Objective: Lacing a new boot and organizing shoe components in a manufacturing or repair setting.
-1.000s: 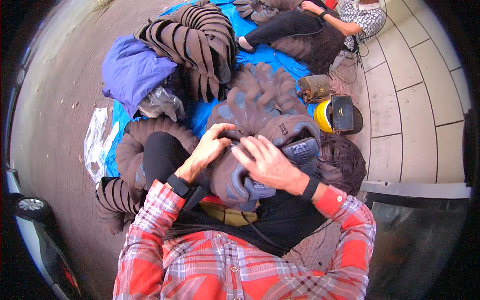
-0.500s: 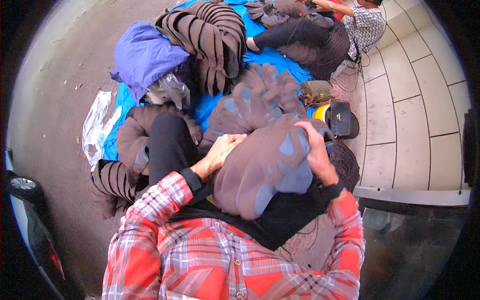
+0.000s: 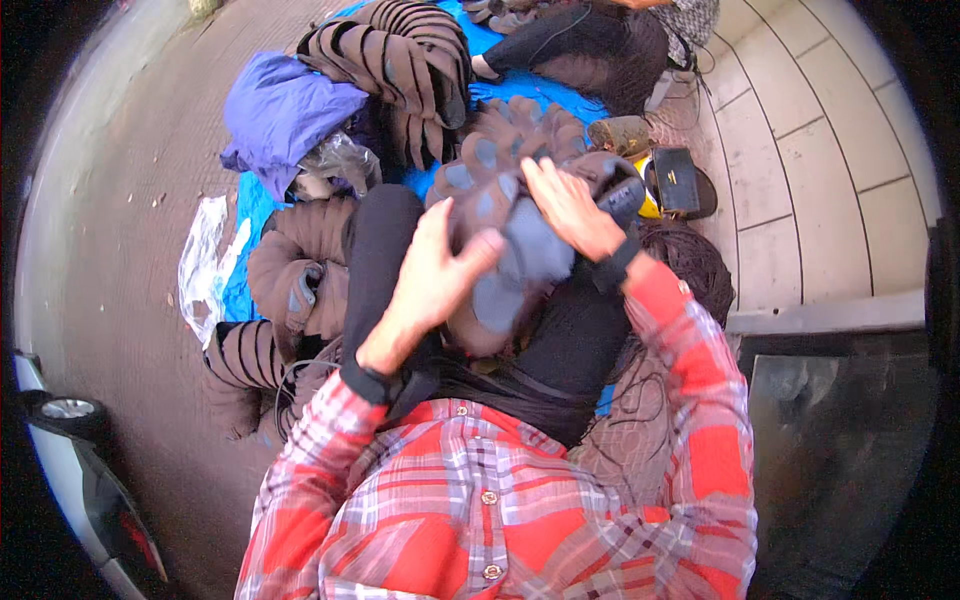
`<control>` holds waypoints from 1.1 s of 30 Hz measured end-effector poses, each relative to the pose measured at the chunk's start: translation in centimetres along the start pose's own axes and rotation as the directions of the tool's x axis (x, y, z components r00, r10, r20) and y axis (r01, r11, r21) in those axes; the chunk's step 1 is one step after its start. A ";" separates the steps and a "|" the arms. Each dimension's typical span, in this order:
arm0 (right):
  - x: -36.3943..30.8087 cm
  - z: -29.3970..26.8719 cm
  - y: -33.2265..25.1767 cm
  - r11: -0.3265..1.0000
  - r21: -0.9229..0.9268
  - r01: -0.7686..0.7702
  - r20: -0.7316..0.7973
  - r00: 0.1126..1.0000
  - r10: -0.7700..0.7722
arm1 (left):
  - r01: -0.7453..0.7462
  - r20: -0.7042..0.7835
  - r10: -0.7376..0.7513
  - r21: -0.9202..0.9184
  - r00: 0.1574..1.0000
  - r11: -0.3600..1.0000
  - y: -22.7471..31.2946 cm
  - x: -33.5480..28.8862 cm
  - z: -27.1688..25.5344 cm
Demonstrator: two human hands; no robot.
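A bundle of overlapping brown cloth pieces with blue-grey patches (image 3: 535,240), looking like shoe uppers, lies in my lap between my knees. My left hand (image 3: 435,275) is open at the bundle's left side, thumb apart from the fingers. Whether it touches the cloth I cannot tell. On the bundle's upper right lies my right hand (image 3: 570,210), open, with fingers stretched out over the cloth. Both hands are slightly blurred. More pieces of the same kind (image 3: 520,125) fan out just beyond the bundle.
Stacked brown pieces (image 3: 395,50) and a purple bag (image 3: 285,115) lie on a blue sheet (image 3: 540,90). Brown rolls (image 3: 300,250) sit left of my knee. A black case (image 3: 678,180) and dark cord (image 3: 690,265) are at right. Another person's leg (image 3: 565,40) extends at the top.
The bundle has dropped and tilted away between my knees, out of my grip. My left hand has lifted off it and opened. My right hand has moved left across its top.
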State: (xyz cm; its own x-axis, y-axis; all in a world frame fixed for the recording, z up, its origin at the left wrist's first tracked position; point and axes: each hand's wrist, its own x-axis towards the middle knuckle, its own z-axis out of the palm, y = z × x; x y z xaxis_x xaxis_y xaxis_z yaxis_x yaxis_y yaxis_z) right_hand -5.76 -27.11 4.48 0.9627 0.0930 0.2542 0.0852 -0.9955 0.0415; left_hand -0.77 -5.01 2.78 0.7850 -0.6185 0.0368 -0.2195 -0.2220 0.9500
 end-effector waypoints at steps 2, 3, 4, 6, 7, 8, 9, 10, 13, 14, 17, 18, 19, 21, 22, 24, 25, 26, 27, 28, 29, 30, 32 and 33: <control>2.8 -0.3 -1.6 0.995 0.008 -0.104 0.114 0.988 0.103 | -0.066 0.030 0.058 0.478 0.998 0.876 1.7 -2.4 2.2; 3.5 -0.1 -2.4 0.994 0.000 -0.111 0.104 0.988 0.110 | -0.063 -0.069 0.111 0.493 0.991 0.868 1.0 -2.6 3.4; 3.3 0.7 -2.7 0.996 0.003 -0.085 0.064 0.994 0.084 | 0.020 -0.114 0.025 0.375 0.993 0.927 0.1 -2.5 3.4; 2.7 1.1 -3.4 0.999 0.045 0.005 0.168 0.986 -0.012 | 0.015 -0.177 0.043 0.316 0.983 0.949 -1.3 -4.4 4.2; 2.2 1.0 -3.3 0.995 0.085 0.050 0.230 0.971 -0.068 | -0.001 -0.153 0.054 0.323 0.987 0.946 -1.8 -6.1 4.7; 1.9 1.1 -3.5 0.996 0.087 0.033 0.220 0.974 -0.052 | -0.008 -0.160 0.066 0.339 0.985 0.941 -2.2 -6.7 5.1; 1.8 1.1 -3.5 0.994 0.113 -0.002 0.201 0.979 -0.020 | -0.015 -0.168 0.079 0.355 0.983 0.935 -2.5 -7.2 5.5; 1.6 1.2 -3.2 0.990 0.137 -0.031 0.184 0.983 0.006 | -0.026 -0.159 0.089 0.362 0.983 0.932 -2.7 -7.5 6.1; 1.3 3.0 -4.1 0.997 0.033 -0.067 0.185 0.981 0.060 | -0.011 -0.084 0.049 0.402 0.995 0.915 -2.8 -8.2 7.5; 1.3 3.0 -4.8 0.995 -0.027 -0.091 0.131 0.987 0.094 | -0.029 -0.091 0.074 0.419 0.993 0.907 -3.6 -8.1 7.2; 1.9 5.6 -6.0 0.978 -0.038 -0.206 0.170 0.963 0.209 | 0.108 -0.038 -0.101 0.329 0.994 0.938 -2.1 -7.7 5.7; 2.3 6.8 -5.9 0.973 -0.033 -0.229 0.167 0.958 0.231 | 0.160 0.033 -0.181 0.331 0.983 0.930 -2.0 -7.8 5.7; 2.8 6.6 -6.0 0.973 -0.024 -0.228 0.164 0.960 0.229 | 0.223 0.092 -0.267 0.336 0.959 0.915 -2.1 -7.9 5.3; 3.3 6.2 -5.8 0.992 0.032 -0.124 0.192 0.975 0.116 | 0.025 0.206 -0.117 0.401 0.972 0.916 -4.3 -7.2 3.2; 3.9 4.5 -5.1 0.959 0.193 -0.206 0.291 0.946 0.145 | 0.052 0.406 -0.259 0.455 0.876 0.889 -2.4 -5.8 0.9; 2.8 3.5 -1.2 0.782 0.591 -0.199 0.016 0.972 0.235 | 0.268 0.499 -0.461 0.412 0.733 0.871 1.9 -3.2 -2.9; 2.2 1.2 -0.5 0.756 0.631 -0.171 -0.092 0.952 0.292 | 0.481 0.407 -0.552 0.272 0.728 0.834 2.4 -2.4 -4.2; 1.9 -0.6 -0.9 0.696 0.683 -0.222 0.091 0.971 0.221 | 0.134 0.291 -0.204 0.240 0.935 0.961 0.0 -1.2 -4.5; 1.6 -1.5 -1.5 0.633 0.720 -0.285 0.266 0.956 0.127 | -0.231 0.164 0.193 0.261 0.967 0.937 -2.2 0.1 -4.3; 1.1 -0.7 -2.0 0.744 0.601 -0.293 0.398 0.917 0.040 | -0.246 0.248 0.186 0.236 0.951 0.940 -1.9 1.5 -3.7; 1.2 -2.1 -3.9 0.812 0.489 -0.319 0.562 0.827 -0.013 | -0.249 0.316 0.174 0.214 0.933 0.945 -1.8 2.5 -3.4; 0.6 -1.0 -4.6 0.837 0.499 -0.226 0.438 0.899 -0.019 | -0.505 0.416 0.355 0.337 0.837 0.795 -3.6 3.6 -3.5; -0.1 1.5 -4.0 0.761 0.623 -0.183 0.264 0.964 0.016 | -0.394 0.459 0.223 0.318 0.860 0.862 -2.5 4.6 -2.8; 0.0 2.5 -3.8 0.757 0.626 -0.187 0.267 0.964 0.017 | -0.268 0.493 0.085 0.314 0.866 0.911 -2.3 4.8 -2.8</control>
State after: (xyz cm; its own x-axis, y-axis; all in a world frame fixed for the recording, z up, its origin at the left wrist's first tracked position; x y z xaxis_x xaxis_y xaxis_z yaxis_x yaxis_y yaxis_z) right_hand -5.43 -23.35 1.90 0.9976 0.0675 -0.0122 0.0453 -0.7822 -0.6213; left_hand 5.07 -5.36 1.63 0.3750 -0.9261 -0.0407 -0.5920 -0.2730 0.7583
